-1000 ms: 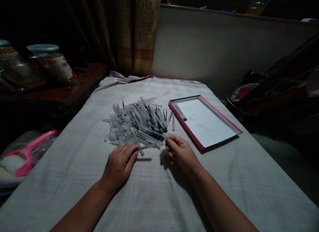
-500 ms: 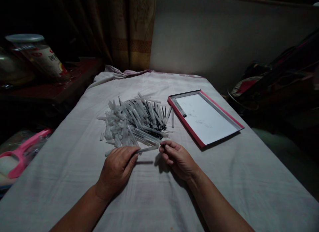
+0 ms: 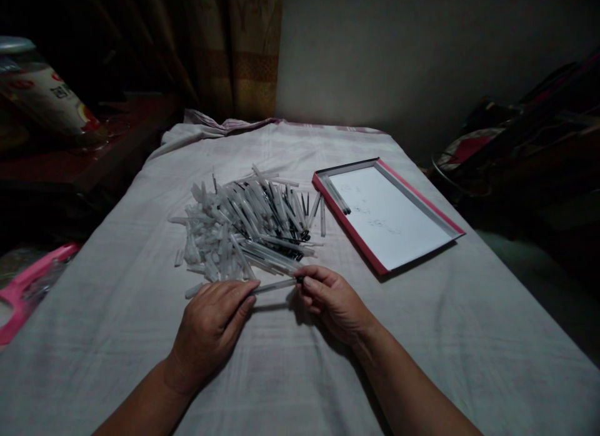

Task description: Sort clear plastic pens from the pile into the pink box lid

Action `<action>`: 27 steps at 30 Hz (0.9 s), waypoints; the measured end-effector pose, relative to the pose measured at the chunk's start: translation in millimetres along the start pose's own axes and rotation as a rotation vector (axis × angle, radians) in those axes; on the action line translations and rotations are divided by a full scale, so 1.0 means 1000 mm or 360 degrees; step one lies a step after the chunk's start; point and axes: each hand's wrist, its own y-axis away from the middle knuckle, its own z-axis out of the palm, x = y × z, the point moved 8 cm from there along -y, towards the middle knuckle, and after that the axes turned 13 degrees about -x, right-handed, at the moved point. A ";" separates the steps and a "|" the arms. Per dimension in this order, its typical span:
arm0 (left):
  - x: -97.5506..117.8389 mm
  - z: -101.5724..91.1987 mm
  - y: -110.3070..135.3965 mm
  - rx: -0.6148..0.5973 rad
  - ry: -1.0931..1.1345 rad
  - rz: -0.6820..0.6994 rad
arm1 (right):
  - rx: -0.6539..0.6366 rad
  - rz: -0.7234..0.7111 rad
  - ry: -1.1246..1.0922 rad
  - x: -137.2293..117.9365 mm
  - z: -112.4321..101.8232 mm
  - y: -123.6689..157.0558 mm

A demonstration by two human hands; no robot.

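A clear pen barrel point(image 3: 274, 286) is held level just above the cloth, between my two hands. My left hand point(image 3: 213, 320) pinches its left end, fingers closed. At its right end my right hand point(image 3: 330, 298) is closed too, pinching a small dark part. Just beyond the hands lies a pile of clear pen tubes and dark refills point(image 3: 244, 227). To the right stands a shallow red-edged box lid point(image 3: 347, 227) with a white inside and two or three finished pens point(image 3: 338, 197) along its left wall.
A pale checked cloth point(image 3: 422, 336) covers the table. A labelled plastic jar point(image 3: 40, 92) stands on a dark shelf at the far left. A pink plastic thing point(image 3: 23, 286) lies at the left edge. Dark bags point(image 3: 515, 148) crowd the right side. A curtain hangs behind.
My hands have come closer together along the barrel, the right hand sliding left toward its end. The view has tipped down, so everything sits a little higher and further left.
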 end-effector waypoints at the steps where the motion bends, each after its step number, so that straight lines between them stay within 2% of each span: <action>1: 0.000 0.000 0.000 -0.0001 -0.0005 0.0001 | 0.0007 -0.0004 0.0016 0.000 0.000 0.000; 22: 0.000 0.002 0.000 -0.0011 0.0024 -0.0011 | 0.0154 -0.0084 0.0291 -0.005 -0.005 0.004; 25: 0.001 0.001 -0.001 -0.0012 -0.0013 -0.0005 | 0.0148 -0.0109 0.0415 -0.007 -0.004 0.005; 27: 0.002 0.001 -0.001 -0.0018 -0.0057 0.0010 | 0.0161 -0.0205 0.0622 -0.015 -0.003 0.007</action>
